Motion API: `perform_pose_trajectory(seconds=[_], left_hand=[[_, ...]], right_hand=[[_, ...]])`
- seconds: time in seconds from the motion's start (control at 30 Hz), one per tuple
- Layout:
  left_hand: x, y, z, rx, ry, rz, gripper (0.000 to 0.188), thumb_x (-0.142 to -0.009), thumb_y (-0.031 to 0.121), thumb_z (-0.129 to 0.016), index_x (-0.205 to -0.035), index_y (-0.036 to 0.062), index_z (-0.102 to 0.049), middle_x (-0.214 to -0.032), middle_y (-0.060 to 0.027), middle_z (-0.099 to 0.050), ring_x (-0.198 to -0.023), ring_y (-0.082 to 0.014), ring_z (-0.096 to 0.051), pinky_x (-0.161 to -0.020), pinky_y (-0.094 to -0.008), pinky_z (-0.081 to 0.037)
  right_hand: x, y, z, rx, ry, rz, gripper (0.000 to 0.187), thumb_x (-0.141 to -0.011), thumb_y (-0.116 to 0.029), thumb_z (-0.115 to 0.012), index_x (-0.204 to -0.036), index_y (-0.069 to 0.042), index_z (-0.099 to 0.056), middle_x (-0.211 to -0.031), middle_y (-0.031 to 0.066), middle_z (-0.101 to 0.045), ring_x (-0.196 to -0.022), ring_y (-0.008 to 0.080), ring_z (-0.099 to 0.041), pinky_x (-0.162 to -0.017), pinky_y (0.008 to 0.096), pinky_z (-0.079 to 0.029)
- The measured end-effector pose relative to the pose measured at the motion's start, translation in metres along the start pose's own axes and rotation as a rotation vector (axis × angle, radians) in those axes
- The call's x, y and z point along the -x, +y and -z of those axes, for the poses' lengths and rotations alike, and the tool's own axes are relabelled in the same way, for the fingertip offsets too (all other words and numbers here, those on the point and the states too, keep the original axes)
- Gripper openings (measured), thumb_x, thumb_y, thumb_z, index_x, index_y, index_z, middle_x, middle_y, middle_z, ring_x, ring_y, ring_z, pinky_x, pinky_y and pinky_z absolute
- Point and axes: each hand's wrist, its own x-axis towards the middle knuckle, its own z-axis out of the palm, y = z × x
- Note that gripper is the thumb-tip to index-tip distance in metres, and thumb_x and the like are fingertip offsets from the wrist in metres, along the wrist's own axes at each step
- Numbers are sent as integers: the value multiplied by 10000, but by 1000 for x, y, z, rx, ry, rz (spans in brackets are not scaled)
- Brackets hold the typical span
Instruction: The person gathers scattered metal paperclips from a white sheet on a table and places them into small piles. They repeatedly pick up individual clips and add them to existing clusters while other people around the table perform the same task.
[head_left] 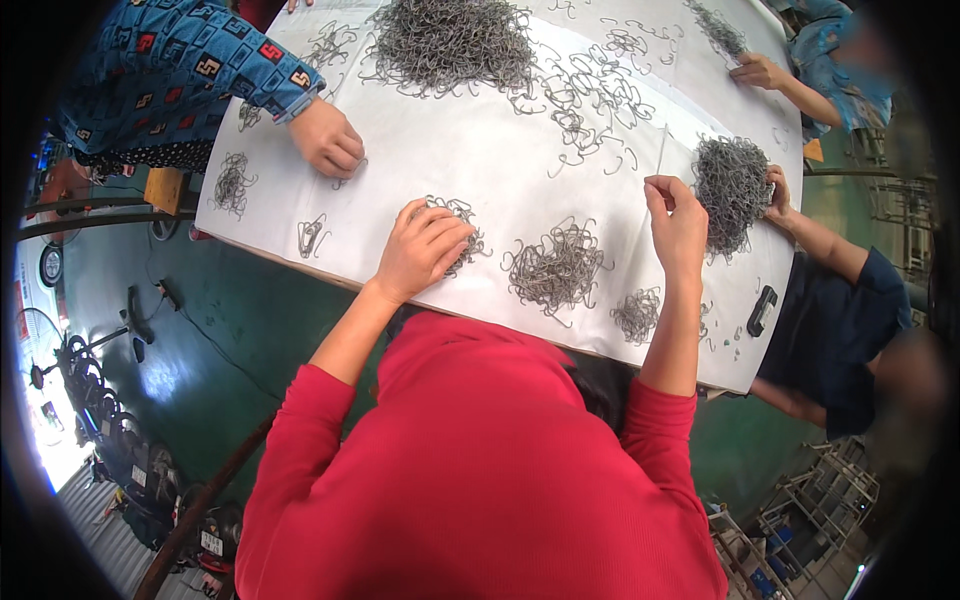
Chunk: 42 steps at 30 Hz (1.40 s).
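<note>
My left hand lies palm down over a small heap of grey wire hooks near the table's front edge. Its fingers are stretched out, covering part of that heap. Off to the right, my right hand is raised over the table, thumb and forefinger pinched on a thin straight stick that points away from me. Between my hands sits a larger tangled heap of hooks. A smaller heap lies just below my right wrist.
A big mound of hooks stands at the far side, with loose hooks scattered beside it. Co-workers' hands work at the left and right edges. Another dense pile and a black object lie on the white table.
</note>
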Motion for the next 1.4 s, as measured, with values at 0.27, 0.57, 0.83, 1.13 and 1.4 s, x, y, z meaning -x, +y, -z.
perform_pose_trajectory(seconds=[0.27,0.57,0.83,1.13,1.4], left_hand=[[0,-4,0,62,-62,63,488,-782,-29,-566,-1237,142,-519,-1200,-29,-602,-1149,-201,-554,-1071,-494,-280],[5,-14,-8,202,-62,48,767,-753,-151,-463,-1411,188,-260,-1347,-114,-482,-1255,-323,-452,-1087,-500,-247],[4,-14,-1,243,-145,140,858,-677,-160,-440,-1437,179,-230,-1393,-131,-425,-1318,-319,-368,-1098,-558,-147],[-6,-16,2,203,-129,170,602,-706,-83,-474,-1294,36,-415,-1269,-143,-531,-1301,-352,-378,-1085,-601,-105],[-16,-18,-3,217,36,126,519,-734,-50,-497,-1242,46,-445,-1257,-134,-537,-1271,-376,-398,-1084,-597,-134]], right_hand=[[-14,16,-35,-25,-130,34,131,-836,-132,-606,-930,-57,-658,-833,85,-658,-681,214,-607,-654,324,-474],[-23,12,-79,-4,-95,367,236,-772,-49,-625,-1004,-94,-613,-1006,74,-572,-951,266,-535,-761,344,-442],[-64,19,-100,184,-17,452,262,-754,-54,-638,-1007,-123,-645,-1032,41,-565,-994,247,-503,-803,366,-378],[-108,25,-98,228,51,420,371,-688,43,-583,-985,-167,-657,-1081,33,-551,-1035,237,-492,-806,357,-392],[-95,32,-92,120,51,358,150,-781,-77,-638,-913,-141,-670,-889,16,-584,-870,216,-540,-737,357,-386]])
